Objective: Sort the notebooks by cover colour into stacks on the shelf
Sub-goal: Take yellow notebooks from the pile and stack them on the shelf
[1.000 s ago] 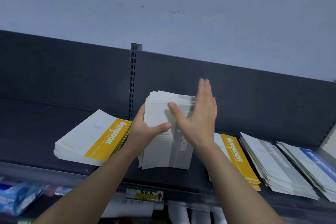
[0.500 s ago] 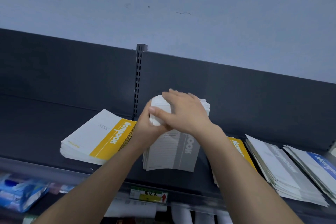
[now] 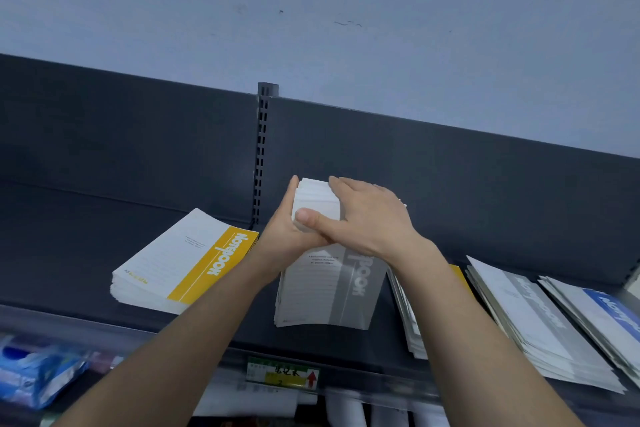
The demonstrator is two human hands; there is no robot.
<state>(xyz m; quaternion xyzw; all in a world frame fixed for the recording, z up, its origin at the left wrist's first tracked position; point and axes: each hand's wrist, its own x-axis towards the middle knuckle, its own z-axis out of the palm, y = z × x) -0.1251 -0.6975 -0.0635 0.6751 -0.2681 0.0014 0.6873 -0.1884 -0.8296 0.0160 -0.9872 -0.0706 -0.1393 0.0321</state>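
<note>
Hands meet at the far end of the grey notebook stack (image 3: 329,291), mid-shelf, just right of the slotted upright (image 3: 260,163). Your left hand (image 3: 287,236) cups the stack's far left corner from the side; your right hand (image 3: 367,218) lies over the top, thumb pressed on the left edge, fingers draped across the far end. Both are closed on this stack, squeezing it from two sides, not lifting it.

Squaring looks like the step in hand. To do it well, keep the left palm flat as a stop, push the loose covers against it with the right, then tap the near end, where the lower books seem slightly fanned.

The stack's long axis runs from the shelf's front lip toward the back panel, tipped a little clockwise. Its grey spine band lies along the right side, its lettering reading along that axis.

Neighbours set the order: a yellow-banded stack (image 3: 183,263) lies well to the left, angled; a second yellow-banded pile (image 3: 408,315) sits just right, mostly behind your right forearm; further right a grey pile (image 3: 533,322) and a blue-banded pile (image 3: 602,315) overlap. Two yellow and two grey groups suggest merging remains.
</note>
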